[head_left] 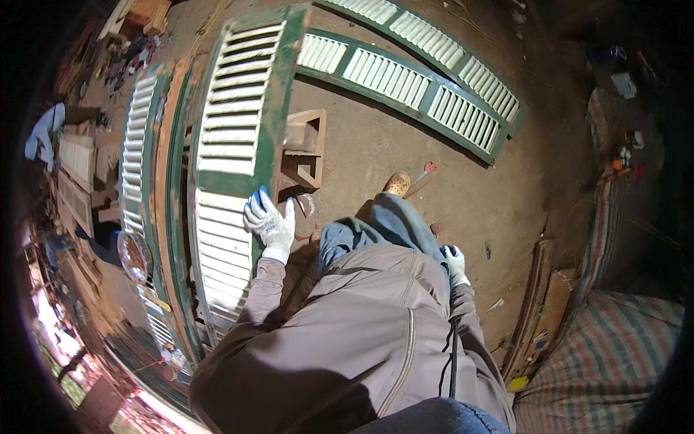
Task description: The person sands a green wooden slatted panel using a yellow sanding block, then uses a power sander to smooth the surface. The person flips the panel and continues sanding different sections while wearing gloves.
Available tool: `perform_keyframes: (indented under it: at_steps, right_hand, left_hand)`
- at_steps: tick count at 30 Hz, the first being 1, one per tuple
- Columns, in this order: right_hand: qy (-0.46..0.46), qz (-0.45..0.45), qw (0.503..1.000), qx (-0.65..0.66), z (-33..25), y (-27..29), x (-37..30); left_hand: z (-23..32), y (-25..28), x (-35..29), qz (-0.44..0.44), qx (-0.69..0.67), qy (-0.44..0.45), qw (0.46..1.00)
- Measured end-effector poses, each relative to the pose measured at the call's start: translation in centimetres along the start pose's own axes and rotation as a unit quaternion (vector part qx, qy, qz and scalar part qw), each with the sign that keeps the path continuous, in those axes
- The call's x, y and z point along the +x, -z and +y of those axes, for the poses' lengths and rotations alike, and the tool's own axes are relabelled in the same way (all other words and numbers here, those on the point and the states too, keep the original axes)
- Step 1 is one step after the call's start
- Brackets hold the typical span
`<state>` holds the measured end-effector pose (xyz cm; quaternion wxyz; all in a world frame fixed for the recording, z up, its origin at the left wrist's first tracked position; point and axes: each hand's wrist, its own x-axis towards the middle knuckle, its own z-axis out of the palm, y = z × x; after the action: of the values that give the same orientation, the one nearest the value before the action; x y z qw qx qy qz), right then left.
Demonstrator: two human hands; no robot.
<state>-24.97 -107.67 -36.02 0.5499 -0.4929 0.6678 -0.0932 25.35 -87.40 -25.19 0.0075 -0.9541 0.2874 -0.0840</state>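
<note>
A green louvered shutter with white slats lies along my left side on a raised support. My left hand, in a white glove with blue fingertips, rests on the shutter's right frame edge. Its fingers lie against the wood and its thumb points away, so it is open. My right hand, gloved the same way, is down beside my right thigh. Its fingers are partly turned out of sight, and whether anything is in them cannot be made out.
Two more green-and-white shutters lie on the floor ahead. A wooden stand is beside the near shutter. A red-handled tool is near my shoe. Another shutter stands far left; striped cloth covers the right.
</note>
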Motion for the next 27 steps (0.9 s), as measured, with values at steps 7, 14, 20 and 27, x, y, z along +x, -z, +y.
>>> perform_keyframes:
  at_steps: [7,14,20,27]
  right_hand:
    - [-0.095,-0.025,0.986,-0.132,-1.9,7.4,7.0]
    - [-0.093,-0.051,0.976,-0.191,-3.7,8.1,17.2]
    - [-0.051,-0.08,0.981,-0.167,-16.1,4.1,27.5]
    - [-0.01,-0.19,0.927,-0.324,-27.5,-2.3,44.0]
  left_hand:
    - [2.6,-2.1,0.3,-0.101,0.122,0.09,0.983]
    - [14.9,3.1,9.1,-0.026,-0.035,-0.071,0.997]
    - [27.1,-6.6,18.0,-0.218,-0.148,-0.159,0.952]
    - [40.7,-18.7,23.8,-0.542,-0.093,-0.126,0.826]
